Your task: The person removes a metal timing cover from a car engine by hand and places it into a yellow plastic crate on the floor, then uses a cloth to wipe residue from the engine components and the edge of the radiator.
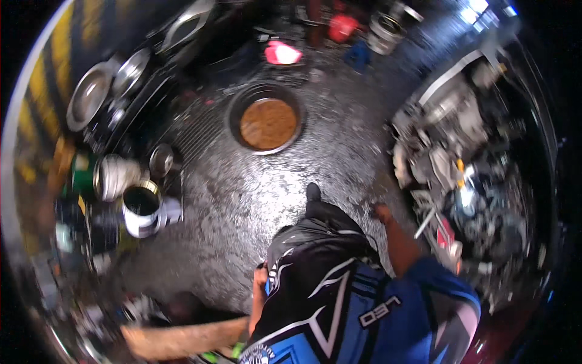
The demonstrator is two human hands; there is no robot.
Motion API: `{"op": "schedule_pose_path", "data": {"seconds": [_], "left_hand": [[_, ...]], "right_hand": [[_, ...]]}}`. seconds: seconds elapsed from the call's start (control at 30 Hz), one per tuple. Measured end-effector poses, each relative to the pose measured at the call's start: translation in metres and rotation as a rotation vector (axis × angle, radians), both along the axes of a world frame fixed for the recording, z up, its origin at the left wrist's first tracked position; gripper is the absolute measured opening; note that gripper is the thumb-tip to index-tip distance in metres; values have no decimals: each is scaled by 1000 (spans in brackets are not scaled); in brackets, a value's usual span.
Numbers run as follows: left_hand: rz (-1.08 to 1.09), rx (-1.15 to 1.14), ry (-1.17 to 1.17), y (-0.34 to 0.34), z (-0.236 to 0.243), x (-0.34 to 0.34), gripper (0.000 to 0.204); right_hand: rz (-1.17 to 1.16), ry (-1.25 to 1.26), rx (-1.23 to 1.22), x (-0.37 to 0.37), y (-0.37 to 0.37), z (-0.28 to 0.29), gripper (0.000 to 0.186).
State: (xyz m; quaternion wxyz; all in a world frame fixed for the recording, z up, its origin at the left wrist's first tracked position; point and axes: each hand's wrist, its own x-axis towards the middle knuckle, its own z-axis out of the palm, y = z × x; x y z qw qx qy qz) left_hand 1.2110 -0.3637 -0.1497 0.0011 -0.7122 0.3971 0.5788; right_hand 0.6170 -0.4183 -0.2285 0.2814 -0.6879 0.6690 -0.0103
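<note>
The picture is blurred by motion. My right hand [382,212] reaches out to the right, just short of an open car engine bay [461,158]; nothing shows in it and its fingers are too smeared to read. My left hand [260,278] hangs close against my hip, beside my blue and black jersey [339,297], and only a sliver of it shows. My black shoe [313,193] stands on the wet dark floor [242,200].
A round basin of brown liquid [267,124] sits ahead on the floor. At the left stand a white bucket of dark liquid [140,209], a white container [114,176] and metal pans [91,94]. A tan elongated shape [182,340] lies at the lower left. Red items [282,53] are far ahead.
</note>
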Motion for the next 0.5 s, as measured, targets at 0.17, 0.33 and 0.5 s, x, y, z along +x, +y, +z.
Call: {"op": "schedule_pose_path", "data": {"seconds": [0.17, 0.33, 0.5], "left_hand": [[-117, 48, 1, -38, 2, 46, 48], [18, 87, -8, -115, 3, 120, 52], [-162, -25, 14, -181, -12, 214, 56]], "right_hand": [[-16, 154, 256, 52, -161, 21, 32], [-835, -905, 156, 193, -285, 112, 35], [-507, -354, -65, 275, -302, 126, 35]]}}
